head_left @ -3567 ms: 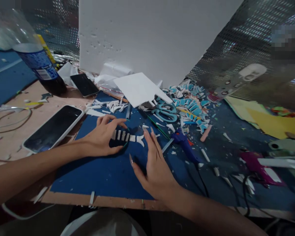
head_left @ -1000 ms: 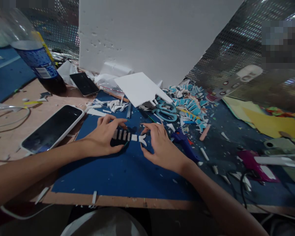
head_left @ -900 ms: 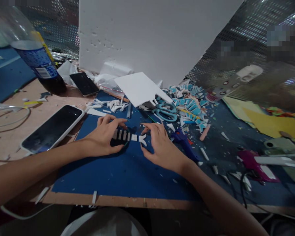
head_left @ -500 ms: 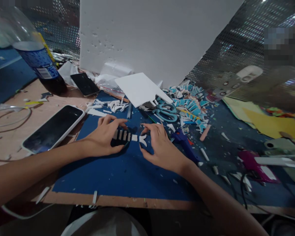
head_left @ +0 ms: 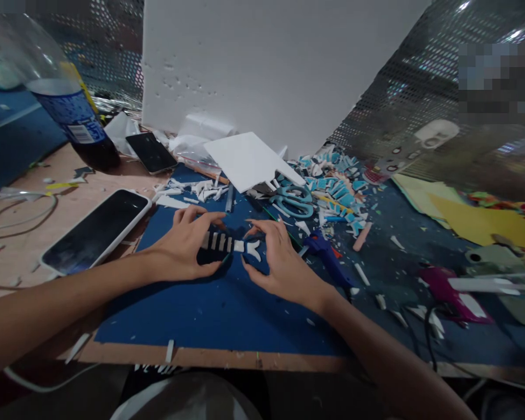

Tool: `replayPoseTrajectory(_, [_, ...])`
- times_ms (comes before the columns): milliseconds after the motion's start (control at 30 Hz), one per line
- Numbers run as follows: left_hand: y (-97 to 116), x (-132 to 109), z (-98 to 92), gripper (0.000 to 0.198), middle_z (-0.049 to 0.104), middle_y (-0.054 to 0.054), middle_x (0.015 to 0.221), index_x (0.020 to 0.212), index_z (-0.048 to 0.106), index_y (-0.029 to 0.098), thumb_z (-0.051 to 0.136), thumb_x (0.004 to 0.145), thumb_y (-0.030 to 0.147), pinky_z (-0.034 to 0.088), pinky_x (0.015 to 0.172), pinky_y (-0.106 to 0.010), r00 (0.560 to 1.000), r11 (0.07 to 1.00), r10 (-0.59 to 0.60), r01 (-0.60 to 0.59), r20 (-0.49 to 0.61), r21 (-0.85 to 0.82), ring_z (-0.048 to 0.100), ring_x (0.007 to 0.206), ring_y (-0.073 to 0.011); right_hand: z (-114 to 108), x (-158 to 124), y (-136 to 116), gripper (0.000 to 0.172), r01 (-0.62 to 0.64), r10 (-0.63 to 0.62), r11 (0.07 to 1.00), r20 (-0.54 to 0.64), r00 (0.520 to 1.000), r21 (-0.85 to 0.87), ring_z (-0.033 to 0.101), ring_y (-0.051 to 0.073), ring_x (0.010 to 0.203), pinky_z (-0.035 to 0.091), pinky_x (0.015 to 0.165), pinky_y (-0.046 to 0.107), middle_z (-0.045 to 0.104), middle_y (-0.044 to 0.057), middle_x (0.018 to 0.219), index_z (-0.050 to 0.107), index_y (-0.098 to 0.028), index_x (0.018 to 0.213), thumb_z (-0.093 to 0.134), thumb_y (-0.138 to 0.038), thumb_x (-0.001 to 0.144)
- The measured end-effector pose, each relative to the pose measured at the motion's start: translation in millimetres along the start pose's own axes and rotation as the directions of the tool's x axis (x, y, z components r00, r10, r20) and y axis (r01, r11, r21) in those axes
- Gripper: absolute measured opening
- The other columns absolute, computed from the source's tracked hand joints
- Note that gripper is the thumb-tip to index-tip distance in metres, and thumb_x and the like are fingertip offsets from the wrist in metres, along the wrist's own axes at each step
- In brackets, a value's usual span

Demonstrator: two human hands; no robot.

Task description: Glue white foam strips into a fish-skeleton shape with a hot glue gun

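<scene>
A row of small white foam pieces (head_left: 221, 242) lies on the blue board (head_left: 210, 315), ending at the right in a forked, tail-shaped piece (head_left: 254, 249). My left hand (head_left: 192, 242) curves around the left part of the row, thumb and fingers apart on either side of it; its palm hides the row's left end. Around the right end curves my right hand (head_left: 275, 256), its thumb below and its fingers above the forked piece. Both hands are open, with a gap between thumb and fingertips. Whether the fingertips touch any piece, I cannot tell.
Blue scissors (head_left: 292, 201) and a heap of blue and white scraps (head_left: 332, 189) lie behind my right hand. A blue-handled tool (head_left: 330, 256) rests to the right. A phone (head_left: 98, 230) and a cola bottle (head_left: 72, 111) are at left. A big white sheet (head_left: 262, 64) stands behind.
My right hand has shifted slightly left along the row, its fingertips now nearer the square piece beside the forked one. My left hand has hardly moved.
</scene>
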State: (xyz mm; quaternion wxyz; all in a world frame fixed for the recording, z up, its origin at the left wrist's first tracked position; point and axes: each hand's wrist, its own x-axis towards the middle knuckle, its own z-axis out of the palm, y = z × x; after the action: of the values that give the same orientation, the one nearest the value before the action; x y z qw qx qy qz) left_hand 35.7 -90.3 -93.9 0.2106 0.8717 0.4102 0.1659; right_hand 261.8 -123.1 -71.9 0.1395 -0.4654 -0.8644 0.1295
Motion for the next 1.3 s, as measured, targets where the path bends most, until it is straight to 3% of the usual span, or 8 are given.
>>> replayPoseTrajectory(100, [-2.4, -1.6, 1.3, 0.057, 0.057, -0.009, 0.111, 0.124, 0.041, 0.02, 0.058, 0.076, 0.044, 0.034, 0.089, -0.043, 0.991, 0.998, 0.067, -0.066, -0.117, 0.015, 0.044, 0.107, -0.0288, 5.6, -1.1, 1.0, 0.055, 0.056, -0.057, 0.998, -0.056, 0.997, -0.024, 0.04, 0.029, 0.122, 0.018, 0.109, 0.058, 0.051, 0.015, 0.118, 0.023, -0.018, 0.13, 0.051, -0.026, 0.084])
replayPoseTrajectory(200, [-5.4, -2.9, 2.1, 0.015, 0.061, -0.004, 0.083, 0.095, 0.055, 0.019, 0.048, 0.086, 0.03, 0.04, 0.077, -0.034, 0.922, 0.985, 0.17, -0.165, -0.347, 0.045, 0.052, 0.083, -0.0194, 10.5, -1.8, 2.9, 0.049, 0.104, -0.118, 0.991, -0.183, 0.976, -0.085, 0.041, 0.03, 0.122, 0.021, 0.107, 0.059, 0.051, 0.015, 0.119, 0.027, -0.018, 0.128, 0.05, -0.026, 0.085])
replayPoseTrajectory(300, [-7.7, -4.1, 2.0, 0.02, 0.053, -0.001, 0.064, 0.071, 0.05, 0.018, 0.043, 0.089, 0.022, 0.038, 0.061, -0.027, 0.849, 0.989, 0.143, -0.136, -0.509, 0.053, 0.048, 0.064, -0.0146, 12.8, -2.7, 4.2, 0.041, 0.12, -0.159, 0.984, -0.354, 0.921, -0.13, 0.046, 0.029, 0.115, 0.03, 0.103, 0.058, 0.054, 0.014, 0.113, 0.035, -0.019, 0.122, 0.05, -0.021, 0.084])
replayPoseTrajectory(400, [-9.6, -3.7, 2.4, 0.032, 0.046, 0.0, 0.056, 0.06, 0.041, 0.019, 0.037, 0.091, 0.025, 0.036, 0.056, -0.027, 0.831, 0.997, 0.076, -0.055, -0.55, 0.055, 0.044, 0.056, -0.0137, 14.3, -3.8, 3.4, 0.038, 0.115, -0.177, 0.98, -0.452, 0.874, -0.162, 0.048, 0.029, 0.111, 0.034, 0.099, 0.057, 0.057, 0.012, 0.106, 0.038, -0.02, 0.118, 0.051, -0.016, 0.082])
replayPoseTrajectory(600, [-13.7, 4.5, 7.6, 0.017, 0.056, -0.011, 0.095, 0.095, 0.049, 0.015, 0.038, 0.089, 0.027, 0.044, 0.081, -0.038, 0.821, 0.979, -0.14, 0.2, -0.554, 0.049, 0.051, 0.091, -0.0227, 22.5, -2.7, -2.4, 0.047, 0.093, -0.153, 0.976, -0.316, 0.936, -0.199, 0.042, 0.033, 0.12, 0.018, 0.106, 0.065, 0.056, 0.015, 0.117, 0.035, -0.014, 0.124, 0.053, -0.026, 0.083])
replayPoseTrajectory(800, [-4.6, -0.6, -5.1, 0.045, 0.048, -0.017, 0.117, 0.115, 0.04, 0.009, 0.044, 0.083, 0.041, 0.037, 0.096, -0.047, 0.962, 0.976, -0.173, 0.196, -0.211, 0.094, 0.042, 0.115, -0.0308, 29.3, 0.4, -8.5, 0.049, 0.114, -0.158, 0.968, -0.193, 0.968, -0.223, 0.037, 0.033, 0.124, 0.01, 0.107, 0.067, 0.054, 0.017, 0.121, 0.034, -0.012, 0.127, 0.051, -0.027, 0.084])
replayPoseTrajectory(933, [-1.6, -6.4, -19.5, 0.062, 0.043, -0.017, 0.127, 0.12, 0.036, 0.011, 0.056, 0.071, 0.043, 0.037, 0.098, -0.047, 0.996, 0.977, -0.086, 0.085, -0.005, 0.194, 0.038, 0.121, -0.0338, 30.3, 1.8, -9.6, 0.048, 0.105, -0.14, 0.977, -0.187, 0.972, -0.184, 0.037, 0.033, 0.125, 0.012, 0.106, 0.067, 0.054, 0.019, 0.119, 0.034, -0.011, 0.125, 0.05, -0.029, 0.083])
replayPoseTrajectory(1300, [-10.4, -3.8, -23.7, 0.065, 0.046, -0.014, 0.122, 0.123, 0.033, 0.014, 0.057, 0.069, 0.041, 0.041, 0.09, -0.043, 0.998, 0.987, -0.046, 0.038, 0.047, 0.158, 0.044, 0.115, -0.0307, 38.5, 2.7, -10.3, 0.049, 0.076, -0.098, 0.991, -0.206, 0.974, -0.115, 0.041, 0.032, 0.12, 0.016, 0.106, 0.066, 0.053, 0.019, 0.118, 0.03, -0.013, 0.126, 0.05, -0.027, 0.083])
